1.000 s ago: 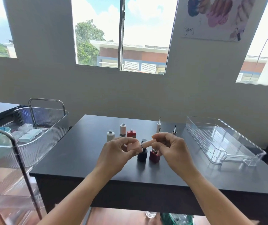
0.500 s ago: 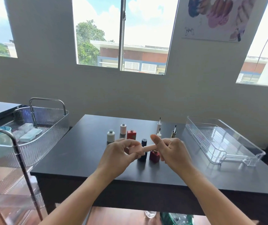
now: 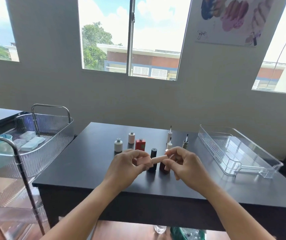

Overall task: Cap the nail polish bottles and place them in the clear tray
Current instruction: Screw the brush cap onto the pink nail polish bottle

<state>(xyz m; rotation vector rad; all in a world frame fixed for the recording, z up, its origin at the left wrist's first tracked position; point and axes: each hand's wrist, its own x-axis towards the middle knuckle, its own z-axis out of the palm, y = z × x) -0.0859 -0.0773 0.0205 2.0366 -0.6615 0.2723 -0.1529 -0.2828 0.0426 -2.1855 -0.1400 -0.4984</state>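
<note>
Since a moment ago the right hand (image 3: pixel 183 163) has regripped the pink cap (image 3: pixel 158 159) by its fingertips, twisting it onto the pink bottle (image 3: pixel 143 161) clasped in the left hand (image 3: pixel 128 164) above the table (image 3: pixel 86 163), so capping appears nearly complete, clear tray (image 3: pixel 239 151) empty.

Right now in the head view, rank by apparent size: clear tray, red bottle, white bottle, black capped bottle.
1. Clear tray, by far the largest.
2. Black capped bottle, tallest of the bottles, though nearer the camera and partly behind the hands.
3. Red bottle and white bottle look about alike; no ranking.
</note>
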